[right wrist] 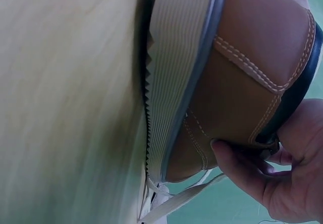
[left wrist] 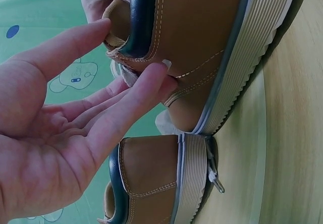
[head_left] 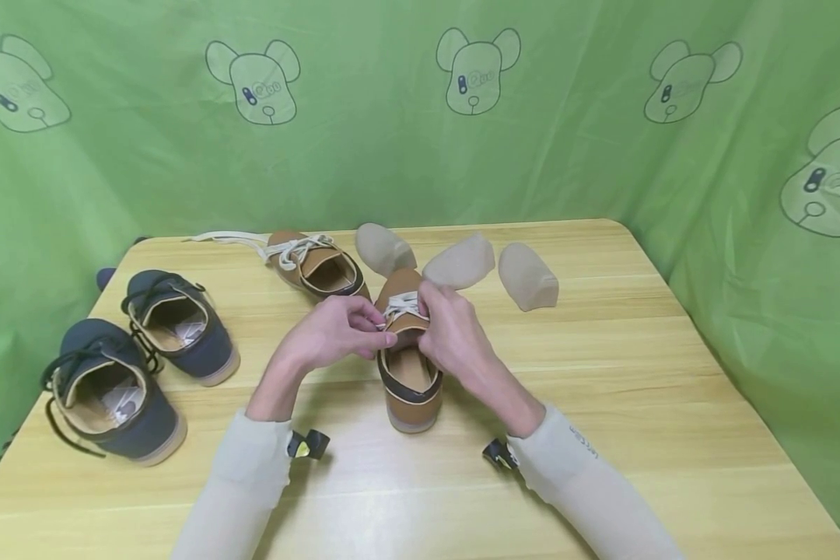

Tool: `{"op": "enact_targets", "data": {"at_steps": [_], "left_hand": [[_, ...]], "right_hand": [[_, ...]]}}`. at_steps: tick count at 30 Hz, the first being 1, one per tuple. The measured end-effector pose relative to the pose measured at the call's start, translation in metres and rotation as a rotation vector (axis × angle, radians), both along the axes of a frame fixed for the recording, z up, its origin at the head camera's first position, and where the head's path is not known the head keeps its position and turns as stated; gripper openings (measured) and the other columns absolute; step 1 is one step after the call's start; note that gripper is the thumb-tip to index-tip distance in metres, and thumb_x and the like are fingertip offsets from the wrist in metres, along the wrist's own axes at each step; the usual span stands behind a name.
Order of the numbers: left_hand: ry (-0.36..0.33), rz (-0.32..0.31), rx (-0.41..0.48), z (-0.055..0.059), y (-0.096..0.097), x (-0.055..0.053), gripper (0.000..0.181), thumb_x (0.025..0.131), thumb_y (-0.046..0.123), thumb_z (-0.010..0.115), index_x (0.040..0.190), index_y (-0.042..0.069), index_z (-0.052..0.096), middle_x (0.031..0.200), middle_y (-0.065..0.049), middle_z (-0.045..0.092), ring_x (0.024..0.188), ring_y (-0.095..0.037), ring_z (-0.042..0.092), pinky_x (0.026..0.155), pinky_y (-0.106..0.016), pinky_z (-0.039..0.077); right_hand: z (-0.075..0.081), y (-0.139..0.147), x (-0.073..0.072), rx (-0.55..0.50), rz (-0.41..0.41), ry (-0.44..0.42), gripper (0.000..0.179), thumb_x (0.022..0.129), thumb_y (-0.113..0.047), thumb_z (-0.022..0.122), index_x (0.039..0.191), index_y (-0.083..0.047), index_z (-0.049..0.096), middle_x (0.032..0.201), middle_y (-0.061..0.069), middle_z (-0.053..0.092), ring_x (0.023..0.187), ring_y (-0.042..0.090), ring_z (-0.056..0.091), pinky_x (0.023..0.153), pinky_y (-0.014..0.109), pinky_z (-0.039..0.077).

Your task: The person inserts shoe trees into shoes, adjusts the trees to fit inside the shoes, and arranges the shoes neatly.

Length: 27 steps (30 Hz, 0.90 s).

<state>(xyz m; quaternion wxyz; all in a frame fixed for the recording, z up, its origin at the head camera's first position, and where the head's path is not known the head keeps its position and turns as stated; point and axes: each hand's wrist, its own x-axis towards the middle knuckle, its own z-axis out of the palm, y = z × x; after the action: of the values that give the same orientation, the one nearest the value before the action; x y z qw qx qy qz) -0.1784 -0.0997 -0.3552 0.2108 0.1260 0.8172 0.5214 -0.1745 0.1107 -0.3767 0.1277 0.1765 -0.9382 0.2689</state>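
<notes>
I'm getting a pale off-white left sleeve [head_left: 241,482] and a matching right sleeve [head_left: 591,486], both kinda bunchy at the cuffs [head_left: 269,426]. Dark lettering [head_left: 584,442] on the right one, chunky black bits [head_left: 316,444] by each cuff, yellowish patch [head_left: 302,449] on the left.

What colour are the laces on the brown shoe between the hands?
Off-white. The laces show best in the head view.
</notes>
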Motion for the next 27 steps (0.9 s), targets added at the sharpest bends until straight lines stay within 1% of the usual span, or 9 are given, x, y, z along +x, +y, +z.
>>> {"op": "enact_targets", "data": {"at_steps": [5, 12, 20, 27], "left_hand": [[-0.015, 0.003, 0.011, -0.0004, 0.0002, 0.0000, 0.036, 0.086, 0.025, 0.083, 0.109, 0.004, 0.065, 0.097, -0.009, 0.078, 0.086, -0.037, 0.076, 0.084, -0.038, 0.060], [-0.035, 0.012, 0.017, -0.0001, 0.0016, -0.0001, 0.035, 0.086, 0.024, 0.083, 0.109, 0.004, 0.065, 0.098, -0.010, 0.078, 0.085, -0.036, 0.076, 0.085, -0.038, 0.060], [-0.033, -0.007, 0.039, -0.0002, 0.0000, -0.0003, 0.034, 0.087, 0.022, 0.081, 0.110, 0.002, 0.066, 0.099, -0.012, 0.077, 0.086, -0.037, 0.075, 0.080, -0.039, 0.062], [-0.031, -0.003, 0.032, 0.0011, 0.0016, 0.0012, 0.034, 0.087, 0.023, 0.082, 0.109, 0.003, 0.066, 0.098, -0.011, 0.078, 0.085, -0.037, 0.076, 0.081, -0.037, 0.062]], "right_hand": [[-0.0006, -0.0005, 0.0005, -0.001, -0.003, 0.019, 0.038, 0.059, 0.015, 0.068, 0.082, -0.010, 0.050, 0.080, 0.008, 0.056, 0.074, 0.025, 0.058, 0.060, 0.036, 0.052], [-0.0012, -0.0002, 0.0011, -0.007, -0.015, 0.006, 0.039, 0.059, 0.014, 0.069, 0.083, -0.011, 0.050, 0.081, 0.008, 0.057, 0.074, 0.026, 0.059, 0.060, 0.035, 0.053], [-0.0012, 0.0009, 0.0007, -0.004, -0.011, 0.008, 0.038, 0.060, 0.013, 0.070, 0.083, -0.011, 0.050, 0.082, 0.008, 0.058, 0.075, 0.026, 0.059, 0.061, 0.036, 0.053], [-0.0013, 0.0012, 0.0008, 0.001, -0.006, 0.013, 0.038, 0.061, 0.015, 0.068, 0.083, -0.010, 0.050, 0.082, 0.009, 0.058, 0.075, 0.026, 0.059, 0.062, 0.036, 0.053]]}}
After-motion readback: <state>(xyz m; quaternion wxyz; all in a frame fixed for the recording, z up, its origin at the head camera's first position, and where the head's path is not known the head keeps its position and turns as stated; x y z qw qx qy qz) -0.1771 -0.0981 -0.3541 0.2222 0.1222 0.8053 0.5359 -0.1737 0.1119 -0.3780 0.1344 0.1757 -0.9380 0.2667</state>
